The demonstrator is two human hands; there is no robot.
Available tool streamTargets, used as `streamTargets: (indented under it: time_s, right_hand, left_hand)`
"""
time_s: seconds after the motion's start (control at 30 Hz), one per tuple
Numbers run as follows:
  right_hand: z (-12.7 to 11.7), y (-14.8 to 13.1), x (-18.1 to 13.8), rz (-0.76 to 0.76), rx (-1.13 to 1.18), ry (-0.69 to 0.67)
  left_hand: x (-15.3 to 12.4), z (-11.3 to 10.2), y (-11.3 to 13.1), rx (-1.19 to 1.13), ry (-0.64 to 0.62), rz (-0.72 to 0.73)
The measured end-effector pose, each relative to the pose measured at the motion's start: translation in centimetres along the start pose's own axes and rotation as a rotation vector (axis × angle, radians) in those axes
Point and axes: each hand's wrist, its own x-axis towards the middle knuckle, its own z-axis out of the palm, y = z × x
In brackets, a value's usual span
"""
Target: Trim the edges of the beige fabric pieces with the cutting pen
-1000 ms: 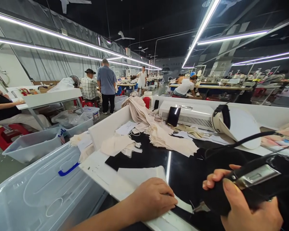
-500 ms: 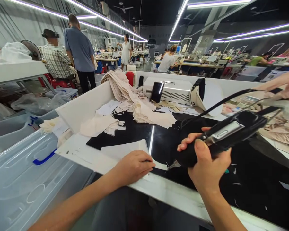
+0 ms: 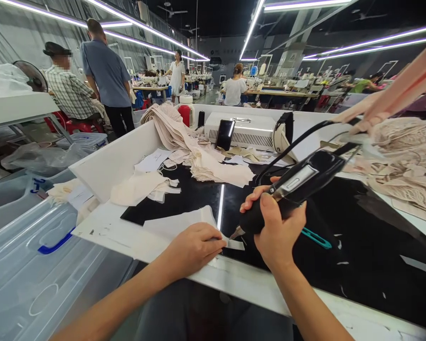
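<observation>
A white fabric piece (image 3: 179,221) lies on the black work surface (image 3: 355,227) near the front edge. My left hand (image 3: 197,248) is closed over its right part, fingertips pinching it, and a narrow end extends past them. My right hand (image 3: 279,222) is wrapped round a black corded handheld cutter (image 3: 294,177) with a pointed metal tip, tilted down to the left. The tip is at the fabric's narrow end, close to my left fingertips; whether it touches is too small to tell. A teal slotted strip (image 3: 316,237) lies to the right of my right hand.
Stacked cream fabric pieces (image 3: 216,166), a phone (image 3: 225,134) and a white vented machine (image 3: 248,130) stand at the back. Pink fabric (image 3: 394,102) hangs at right by the cutter's cord. Clear plastic bins (image 3: 28,270) sit left. People work behind.
My right hand has moved left with the cutter, its tip now nearer my left fingertips. The teal strip has come into fuller view. My left hand still pinches the fabric.
</observation>
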Motion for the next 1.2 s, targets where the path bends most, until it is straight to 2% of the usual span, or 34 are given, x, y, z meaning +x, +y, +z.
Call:
streamTargets:
  time_s: [0.57,0.7,1.2]
  right_hand:
    - [-0.1,0.2,-0.2,-0.010,-0.012,-0.009]
    - [-0.7,-0.3,0.0,-0.027,-0.018,0.029]
    - [-1.0,-0.4,-0.1,0.018,-0.006,0.032]
  left_hand:
    - [-0.2,0.1,-0.1,-0.013,-0.020,-0.012]
    - [-0.4,0.0,-0.2,-0.014,-0.017,-0.009]
    - [-0.5,-0.1,-0.3,-0.033,-0.011,-0.011]
